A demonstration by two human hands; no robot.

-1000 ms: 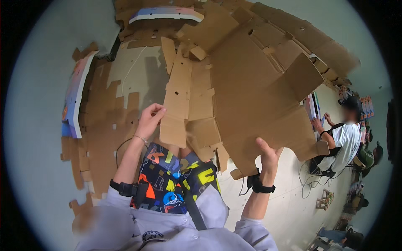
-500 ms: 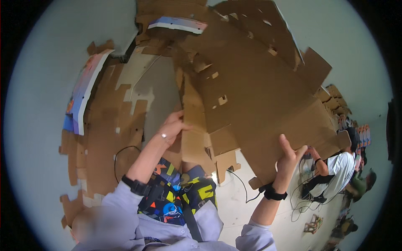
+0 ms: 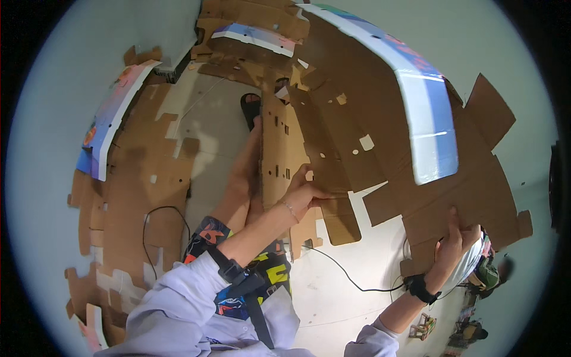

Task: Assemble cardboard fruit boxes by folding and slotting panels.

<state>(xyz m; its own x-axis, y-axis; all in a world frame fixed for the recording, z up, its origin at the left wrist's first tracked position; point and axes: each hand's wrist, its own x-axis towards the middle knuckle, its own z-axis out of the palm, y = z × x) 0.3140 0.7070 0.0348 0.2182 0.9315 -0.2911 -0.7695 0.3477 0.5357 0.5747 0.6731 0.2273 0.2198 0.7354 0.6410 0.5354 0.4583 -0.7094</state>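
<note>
I hold a large brown die-cut cardboard sheet (image 3: 369, 101) up in front of me, with slots, holes and loose flaps along it. A printed white and blue strip (image 3: 431, 119) folds over its far right edge. My left hand (image 3: 302, 193) is closed on the sheet's left side, beside a narrow flap (image 3: 341, 220). At the lower right, my right hand (image 3: 455, 243) pinches the edge, its thumb on the brown face and its other fingers mostly hidden. Left of the sheet, an upright cardboard piece (image 3: 275, 149) with paired slots stands by my legs.
Flat cardboard blanks (image 3: 143, 149) stack up on the left, a printed strip (image 3: 119, 113) along their edge. More cardboard (image 3: 256, 24) lies at the far end. A black cable (image 3: 339, 271) crosses the floor. Beyond my right hand are a small wooden stool (image 3: 422, 327) and other people.
The sheet has swung right and tilted, bringing its printed strip into view. Both my hands have moved right. My lower leg and black sandal now show.
</note>
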